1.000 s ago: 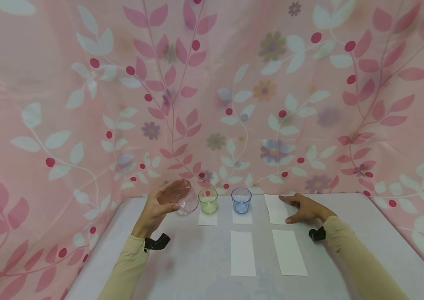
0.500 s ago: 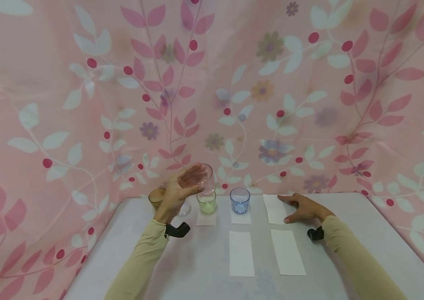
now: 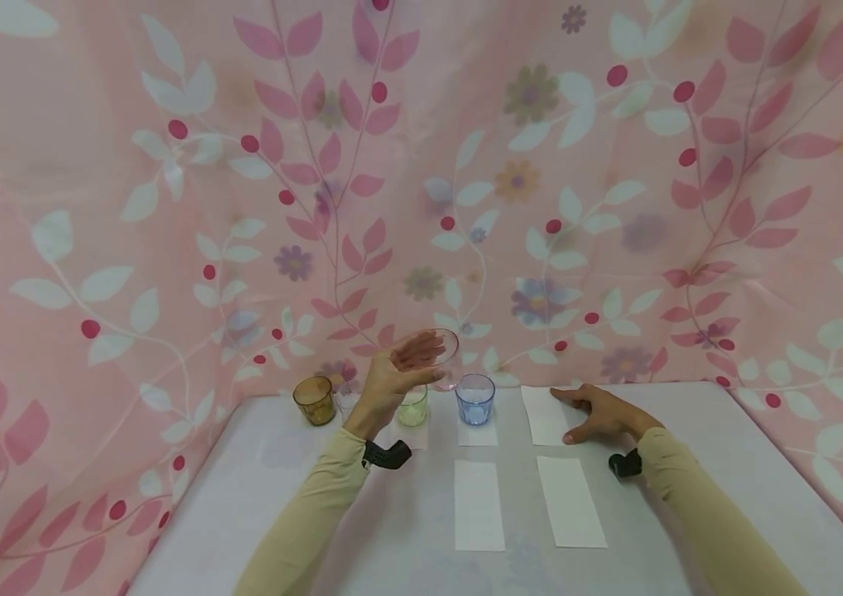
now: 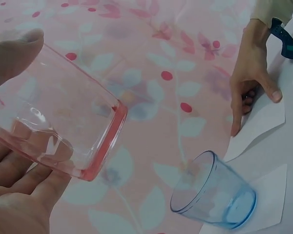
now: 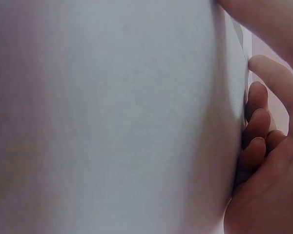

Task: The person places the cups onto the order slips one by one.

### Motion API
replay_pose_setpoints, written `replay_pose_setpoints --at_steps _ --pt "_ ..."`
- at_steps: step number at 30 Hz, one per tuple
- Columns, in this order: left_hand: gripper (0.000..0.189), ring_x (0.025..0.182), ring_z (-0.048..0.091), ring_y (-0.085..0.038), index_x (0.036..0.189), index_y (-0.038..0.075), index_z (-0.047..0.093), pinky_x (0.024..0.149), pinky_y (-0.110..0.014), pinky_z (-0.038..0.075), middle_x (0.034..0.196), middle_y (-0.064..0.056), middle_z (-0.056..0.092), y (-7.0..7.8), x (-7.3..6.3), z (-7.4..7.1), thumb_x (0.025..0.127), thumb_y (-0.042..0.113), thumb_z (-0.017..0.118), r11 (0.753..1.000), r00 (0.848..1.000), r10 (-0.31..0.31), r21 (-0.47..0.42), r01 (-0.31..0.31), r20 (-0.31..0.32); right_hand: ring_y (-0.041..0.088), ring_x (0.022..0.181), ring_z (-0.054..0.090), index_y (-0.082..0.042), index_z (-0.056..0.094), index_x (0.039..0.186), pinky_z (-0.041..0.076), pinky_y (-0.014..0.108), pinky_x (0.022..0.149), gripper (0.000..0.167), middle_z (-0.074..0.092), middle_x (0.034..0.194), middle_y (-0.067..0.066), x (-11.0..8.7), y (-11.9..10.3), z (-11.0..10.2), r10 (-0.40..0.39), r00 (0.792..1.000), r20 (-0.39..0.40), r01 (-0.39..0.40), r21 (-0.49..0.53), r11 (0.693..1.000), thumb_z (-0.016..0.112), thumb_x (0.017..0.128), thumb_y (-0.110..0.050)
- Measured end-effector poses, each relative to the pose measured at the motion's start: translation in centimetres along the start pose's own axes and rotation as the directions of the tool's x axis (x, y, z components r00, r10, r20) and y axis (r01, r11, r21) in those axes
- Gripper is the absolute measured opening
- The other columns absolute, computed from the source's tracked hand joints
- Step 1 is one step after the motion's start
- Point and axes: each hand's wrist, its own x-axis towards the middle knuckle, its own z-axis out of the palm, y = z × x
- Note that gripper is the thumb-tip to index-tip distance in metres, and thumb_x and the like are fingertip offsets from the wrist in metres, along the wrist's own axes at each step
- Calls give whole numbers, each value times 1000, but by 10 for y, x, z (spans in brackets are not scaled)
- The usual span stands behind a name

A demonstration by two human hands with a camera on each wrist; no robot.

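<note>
My left hand (image 3: pixel 395 385) grips a clear pink glass tumbler (image 4: pixel 78 117) by its side, thumb on one side and fingers on the other. The tumbler is raised and tilted, mouth toward the palm side, overlapping the space between the green and blue glasses in the head view. A blue glass (image 3: pixel 475 401) stands on a white paper slip (image 3: pixel 477 437). My right hand (image 3: pixel 604 411) rests on the table, its index fingertip and thumb touching the right edge of another white slip (image 3: pixel 543 414); its other fingers are bent underneath, as the right wrist view shows.
A green glass (image 3: pixel 413 411), partly hidden by my left hand, stands on a slip. Further left are an amber glass (image 3: pixel 315 403) and a pale clear glass (image 3: pixel 347 399). Two more white slips (image 3: pixel 478 505) lie nearer me. A flowered pink curtain (image 3: pixel 421 165) hangs behind.
My left hand lifted the pink tumbler and carried it rightward past the green glass, uncovering the amber and clear glasses. My right hand has stayed at the slip.
</note>
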Motion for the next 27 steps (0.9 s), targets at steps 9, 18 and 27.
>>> replay_pose_setpoints --at_steps 9,18,27 --pt "68 140 60 -33 150 4 57 121 -40 47 150 -22 61 -22 9 42 88 4 85 998 998 -60 9 60 26 42 134 50 -13 46 161 44 60 114 102 53 139 25 1 1 0 4 1000 -6 -4 14 1000 97 76 -37" --pt "70 140 61 -29 153 6 55 121 -39 47 150 -16 63 -42 10 77 90 12 85 996 992 -73 62 67 102 54 146 40 -15 47 161 39 67 119 103 45 153 32 2 1 2 36 999 -9 -36 23 999 98 75 -40" --pt "66 137 63 -27 149 12 60 120 -41 48 145 -15 67 -60 15 111 89 10 86 996 993 -92 28 90 69 45 133 53 -15 48 160 45 64 114 104 51 144 28 2 2 3 49 999 -20 -49 14 999 99 73 -39"
